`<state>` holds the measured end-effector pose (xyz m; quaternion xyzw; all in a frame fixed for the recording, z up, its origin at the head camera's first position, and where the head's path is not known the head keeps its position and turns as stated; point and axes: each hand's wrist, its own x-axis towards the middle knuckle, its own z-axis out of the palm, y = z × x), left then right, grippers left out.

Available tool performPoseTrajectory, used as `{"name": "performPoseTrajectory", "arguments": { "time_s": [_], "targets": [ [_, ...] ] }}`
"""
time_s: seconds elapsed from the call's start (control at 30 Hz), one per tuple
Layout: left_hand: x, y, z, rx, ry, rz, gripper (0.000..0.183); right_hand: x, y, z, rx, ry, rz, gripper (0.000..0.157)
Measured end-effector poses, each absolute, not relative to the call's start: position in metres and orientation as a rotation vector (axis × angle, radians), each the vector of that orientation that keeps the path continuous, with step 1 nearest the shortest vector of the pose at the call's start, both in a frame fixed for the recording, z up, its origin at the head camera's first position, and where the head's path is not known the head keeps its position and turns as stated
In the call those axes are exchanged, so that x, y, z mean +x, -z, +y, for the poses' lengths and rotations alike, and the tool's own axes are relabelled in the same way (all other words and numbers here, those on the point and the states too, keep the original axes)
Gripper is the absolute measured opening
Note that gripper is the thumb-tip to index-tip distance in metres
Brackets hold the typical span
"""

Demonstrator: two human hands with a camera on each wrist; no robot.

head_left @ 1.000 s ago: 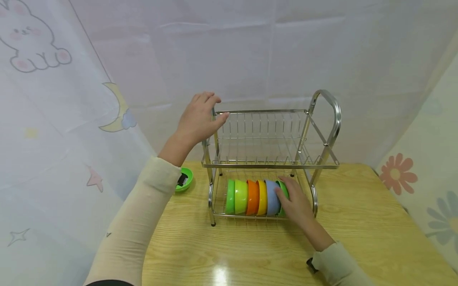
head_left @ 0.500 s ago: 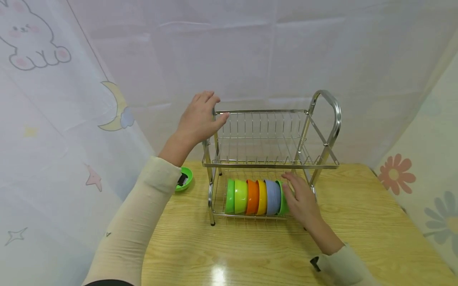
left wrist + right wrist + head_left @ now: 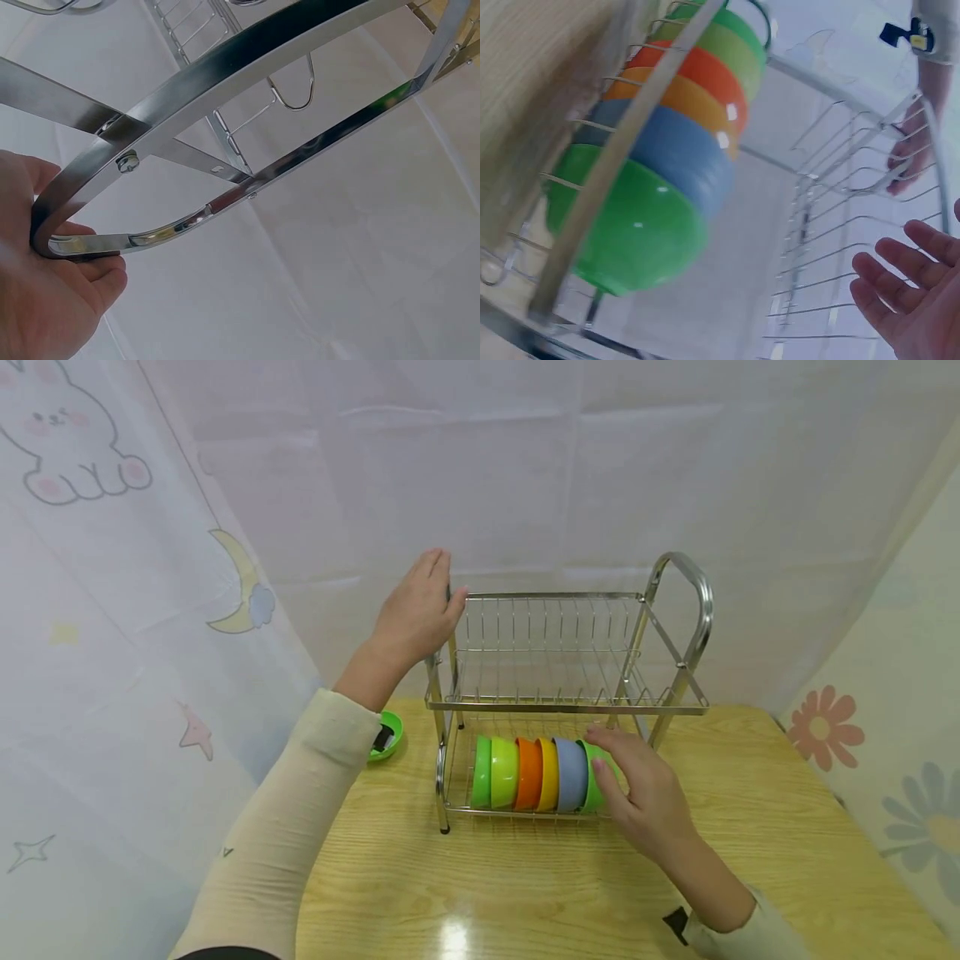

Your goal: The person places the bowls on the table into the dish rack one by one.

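Observation:
A two-tier metal dish rack [image 3: 566, 708] stands on the wooden table. My left hand [image 3: 414, 614] holds the curved top of its left side handle; in the left wrist view the fingers [image 3: 105, 281] lie around the bright metal bend. On the lower tier, several bowls stand on edge in a row: green, lime [image 3: 505, 774], orange [image 3: 528, 775], yellow [image 3: 549, 775], blue [image 3: 572, 777], and a green bowl [image 3: 634, 225] at the right end. My right hand [image 3: 648, 797] is beside that last bowl with its fingers extended, holding nothing. The right wrist view shows it apart from the bowls.
A green bowl [image 3: 390, 739] with something black in or before it sits on the table left of the rack, partly behind my left forearm. Printed cloth [image 3: 525, 485] hangs behind and on both sides. Bare wood [image 3: 525, 885] lies in front of the rack.
My right hand has come off the blue and end green bowls and drawn back to the right, toward me. The left hand's fingers have closed together slightly, and its thumb has moved nearer the handle.

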<state>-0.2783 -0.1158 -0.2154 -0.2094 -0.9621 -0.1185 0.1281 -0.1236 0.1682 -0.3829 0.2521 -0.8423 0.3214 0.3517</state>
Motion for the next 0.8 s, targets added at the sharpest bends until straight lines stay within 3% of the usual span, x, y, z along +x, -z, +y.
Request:
{"name": "performPoseTrajectory", "arguments": {
  "time_s": [0.1,0.33,0.8],
  "targets": [
    [-0.278,0.216,-0.116,-0.606,0.352,-2.793,0.068,-0.114,0.367,0.164,0.747,-0.823,-2.072,0.029],
    [-0.278,0.215,-0.116,-0.597,0.365,-2.783,0.066,-0.107,0.325,0.158,0.885,-0.748,-1.81,0.047],
    [-0.277,0.217,-0.116,-0.616,0.351,-2.762,0.065,-0.127,0.285,0.183,0.8,-0.609,-1.771,0.051]
  ]
}}
